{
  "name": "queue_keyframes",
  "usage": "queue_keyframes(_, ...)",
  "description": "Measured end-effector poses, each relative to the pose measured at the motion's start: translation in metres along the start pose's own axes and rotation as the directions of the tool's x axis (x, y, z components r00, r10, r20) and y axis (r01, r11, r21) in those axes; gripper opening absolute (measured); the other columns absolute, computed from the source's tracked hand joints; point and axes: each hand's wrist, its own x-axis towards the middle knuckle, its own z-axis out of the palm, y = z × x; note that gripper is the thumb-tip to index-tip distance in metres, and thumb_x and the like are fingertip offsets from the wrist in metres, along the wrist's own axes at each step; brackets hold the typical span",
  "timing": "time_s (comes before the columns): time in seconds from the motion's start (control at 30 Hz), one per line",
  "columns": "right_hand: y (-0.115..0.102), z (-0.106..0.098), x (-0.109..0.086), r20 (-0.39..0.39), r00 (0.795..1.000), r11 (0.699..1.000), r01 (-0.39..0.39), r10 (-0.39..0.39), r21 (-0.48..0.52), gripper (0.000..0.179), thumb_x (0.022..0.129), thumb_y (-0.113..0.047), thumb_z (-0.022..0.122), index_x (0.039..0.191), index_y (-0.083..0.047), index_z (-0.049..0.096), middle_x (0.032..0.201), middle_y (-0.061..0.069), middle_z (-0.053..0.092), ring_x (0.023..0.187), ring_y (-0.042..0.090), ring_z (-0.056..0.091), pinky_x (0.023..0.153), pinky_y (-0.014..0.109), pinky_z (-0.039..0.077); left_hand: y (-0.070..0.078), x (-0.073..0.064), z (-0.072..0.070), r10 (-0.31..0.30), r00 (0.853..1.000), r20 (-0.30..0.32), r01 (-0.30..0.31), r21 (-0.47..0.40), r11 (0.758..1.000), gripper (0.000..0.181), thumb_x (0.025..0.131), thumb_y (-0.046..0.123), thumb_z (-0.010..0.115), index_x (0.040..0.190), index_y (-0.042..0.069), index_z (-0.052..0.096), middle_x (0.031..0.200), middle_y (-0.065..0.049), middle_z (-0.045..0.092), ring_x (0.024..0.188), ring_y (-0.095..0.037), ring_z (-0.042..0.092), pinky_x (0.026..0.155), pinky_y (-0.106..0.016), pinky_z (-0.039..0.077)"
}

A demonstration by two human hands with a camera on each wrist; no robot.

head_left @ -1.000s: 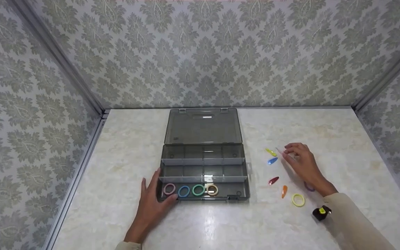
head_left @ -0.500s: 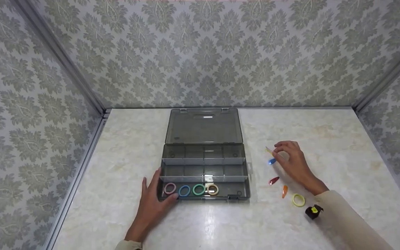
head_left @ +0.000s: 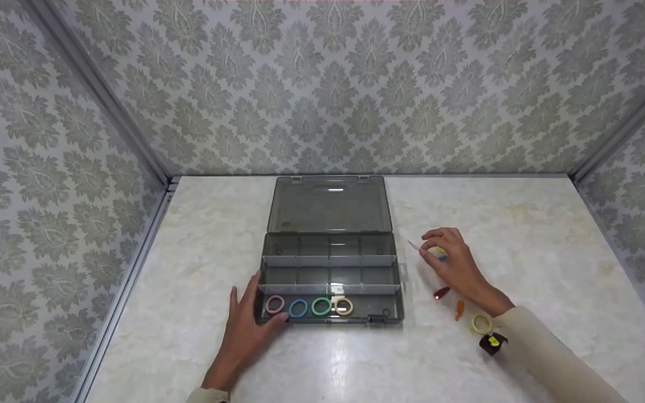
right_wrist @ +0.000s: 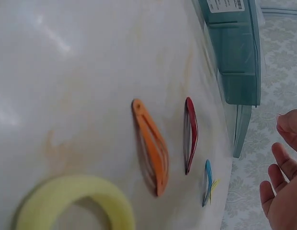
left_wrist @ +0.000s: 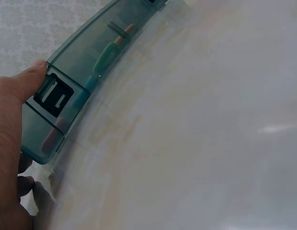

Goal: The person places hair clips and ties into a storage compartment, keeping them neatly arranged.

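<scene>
My left hand holds the front left corner of a grey see-through divided box; in the left wrist view its thumb lies on the front wall. The lid is swung back. Pink, blue, green and cream hair ties lie in the front compartment. Just right of the box, my right hand pinches a slim pale pink hair clip between thumb and finger, above the table. Beneath that hand are a blue snap clip and a yellow one, partly hidden in the head view.
On the table nearer me lie a red snap clip, an orange snap clip and a yellow hair tie. Two pale dividers split the box crosswise; no items show in the middle and back compartments. Patterned walls enclose the table.
My right hand has moved left toward the box with the pale hair clip, passing over the yellow and blue clips. The left hand stays at the box corner.
</scene>
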Motion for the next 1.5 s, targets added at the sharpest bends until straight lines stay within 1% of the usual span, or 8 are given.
queue_keyframes(0.13,-0.006,0.007,0.002,0.025,1.0,1.0,0.015,-0.015,0.018,0.013,0.099,0.001,0.08,0.096,-0.012,0.077,0.125,0.014,0.071,0.125,0.035,0.056,0.106,0.034,0.043,0.0,0.001,0.001,0.003,1.0,-0.009,-0.003,0.003,1.0,0.113,0.092,0.062,0.083,0.177,0.019,0.022,0.179,-0.014,0.034,0.166,-0.044,0.025,0.138,-0.06,-0.003)
queue_keyframes(0.27,-0.011,0.013,0.007,0.044,0.998,0.999,0.047,-0.048,0.02,0.012,0.1,0.0,0.08,0.097,-0.011,0.077,0.125,0.016,0.07,0.124,0.035,0.056,0.106,0.035,0.044,-0.002,0.0,0.001,0.0,1.0,-0.012,0.0,0.0,1.0,0.112,0.092,0.062,0.082,0.177,0.02,0.023,0.179,-0.014,0.034,0.167,-0.047,0.018,0.138,-0.062,-0.001)
queue_keyframes(0.47,-0.016,0.022,0.015,0.069,0.993,0.995,0.1,-0.1,0.016,0.008,0.101,-0.002,0.079,0.097,-0.009,0.077,0.124,0.018,0.07,0.122,0.037,0.056,0.102,0.047,0.048,-0.003,0.001,0.001,-0.001,1.0,-0.006,0.001,-0.006,1.0,0.112,0.093,0.063,0.082,0.178,0.021,0.022,0.179,-0.014,0.032,0.168,-0.049,0.012,0.137,-0.066,0.001)
queue_keyframes(0.53,-0.018,0.025,0.017,0.079,0.991,0.994,0.109,-0.11,0.013,0.006,0.101,-0.003,0.079,0.097,-0.007,0.078,0.124,0.019,0.069,0.121,0.038,0.056,0.1,0.052,0.049,-0.003,0.001,0.001,0.001,1.0,-0.006,-0.001,-0.007,1.0,0.112,0.093,0.063,0.082,0.178,0.022,0.023,0.179,-0.014,0.032,0.168,-0.049,0.012,0.137,-0.066,0.0)
queue_keyframes(0.73,-0.025,0.032,0.024,0.107,0.985,0.99,0.139,-0.138,-0.005,0.004,0.1,-0.002,0.08,0.098,-0.003,0.078,0.125,0.02,0.068,0.122,0.04,0.056,0.1,0.062,0.05,-0.003,0.001,0.001,0.011,1.0,-0.012,-0.011,0.001,1.0,0.113,0.092,0.063,0.083,0.178,0.02,0.023,0.179,-0.015,0.033,0.166,-0.043,0.025,0.138,-0.058,-0.004)
queue_keyframes(1.1,-0.041,0.046,0.033,0.188,0.975,0.992,0.122,-0.119,-0.006,0.006,0.102,-0.007,0.08,0.098,-0.01,0.076,0.127,0.014,0.067,0.126,0.037,0.054,0.107,0.061,0.048,-0.003,-0.001,0.003,-0.006,1.0,-0.005,0.006,0.007,1.0,0.114,0.092,0.064,0.082,0.177,0.018,0.022,0.179,-0.014,0.032,0.166,-0.04,0.027,0.138,-0.056,-0.006)
queue_keyframes(1.27,-0.049,0.055,0.038,0.197,0.97,0.989,0.146,-0.143,-0.003,0.004,0.101,-0.008,0.081,0.1,-0.01,0.078,0.125,0.012,0.068,0.124,0.034,0.056,0.104,0.058,0.05,-0.003,-0.001,0.003,-0.037,0.999,0.009,0.037,-0.001,0.999,0.114,0.091,0.066,0.082,0.178,0.021,0.022,0.18,-0.014,0.03,0.169,-0.046,0.012,0.137,-0.063,0.0)
queue_keyframes(1.5,-0.057,0.068,0.048,0.224,0.959,0.983,0.183,-0.176,-0.011,0.004,0.102,-0.009,0.081,0.099,-0.007,0.079,0.123,0.013,0.07,0.119,0.034,0.057,0.104,0.059,0.05,-0.001,0.0,0.001,-0.053,0.998,0.018,0.053,-0.014,0.998,0.114,0.091,0.068,0.081,0.178,0.025,0.02,0.181,-0.01,0.03,0.169,-0.046,0.007,0.137,-0.066,0.001)
